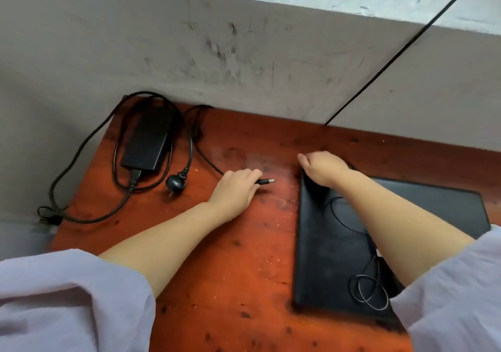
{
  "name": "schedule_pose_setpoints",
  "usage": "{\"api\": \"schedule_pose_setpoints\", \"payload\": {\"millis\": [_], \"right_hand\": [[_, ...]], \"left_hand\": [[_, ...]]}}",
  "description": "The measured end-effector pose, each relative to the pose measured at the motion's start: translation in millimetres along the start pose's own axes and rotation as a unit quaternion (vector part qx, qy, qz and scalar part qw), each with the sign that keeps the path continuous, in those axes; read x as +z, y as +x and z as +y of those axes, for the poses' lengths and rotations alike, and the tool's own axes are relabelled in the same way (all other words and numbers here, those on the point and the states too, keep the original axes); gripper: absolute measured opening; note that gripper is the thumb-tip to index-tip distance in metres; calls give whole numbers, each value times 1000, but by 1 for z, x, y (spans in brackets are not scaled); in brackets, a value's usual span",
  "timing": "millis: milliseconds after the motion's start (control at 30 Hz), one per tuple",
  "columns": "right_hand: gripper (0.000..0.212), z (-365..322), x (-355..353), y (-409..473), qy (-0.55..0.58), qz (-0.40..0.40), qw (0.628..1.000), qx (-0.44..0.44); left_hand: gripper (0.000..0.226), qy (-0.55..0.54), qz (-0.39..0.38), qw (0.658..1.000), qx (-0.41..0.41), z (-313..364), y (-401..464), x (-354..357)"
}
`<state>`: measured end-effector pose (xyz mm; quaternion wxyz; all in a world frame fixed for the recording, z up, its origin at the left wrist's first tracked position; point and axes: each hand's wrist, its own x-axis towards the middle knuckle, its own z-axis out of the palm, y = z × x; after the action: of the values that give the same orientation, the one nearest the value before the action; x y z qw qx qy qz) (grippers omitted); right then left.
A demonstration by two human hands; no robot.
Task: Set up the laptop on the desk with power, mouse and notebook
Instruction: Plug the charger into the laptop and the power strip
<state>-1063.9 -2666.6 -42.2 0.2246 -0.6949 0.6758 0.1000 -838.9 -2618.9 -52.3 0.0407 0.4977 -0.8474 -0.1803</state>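
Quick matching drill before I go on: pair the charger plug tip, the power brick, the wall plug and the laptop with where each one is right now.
Things:
1. charger plug tip
2. power brick
3. wall plug
4. laptop

Places:
A. closed, flat on the desk under the right hand
B. loose on the desk, plugged into nothing
C. pinched in the left hand
D. far left of the desk, ringed by its cable

Pairs: 1-C, 2-D, 3-B, 4-A
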Motion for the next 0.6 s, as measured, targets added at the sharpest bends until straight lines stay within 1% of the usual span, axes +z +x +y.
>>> {"api": "schedule_pose_setpoints", "payload": {"millis": [67,133,267,400,500,600], "right_hand": [[57,4,-3,9,2,-16,1000,1],[57,8,-4,13,-6,-19,1000,-10],[51,9,-2,12,-28,-26,998,-59],[50,9,-4,9,-20,-27,997,-63],[47,6,4,1,2,19,998,-52],[49,5,8,-4,40,66,997,-27]], "left_hand": [[22,-44,13,999,3,11,12,1],[21,-76,30,997,1,19,24,1],[19,-99,28,994,25,27,37,5],[17,-122,36,992,27,28,35,11],[16,-135,40,990,26,27,33,10],[16,-156,51,986,26,30,33,7]]}}
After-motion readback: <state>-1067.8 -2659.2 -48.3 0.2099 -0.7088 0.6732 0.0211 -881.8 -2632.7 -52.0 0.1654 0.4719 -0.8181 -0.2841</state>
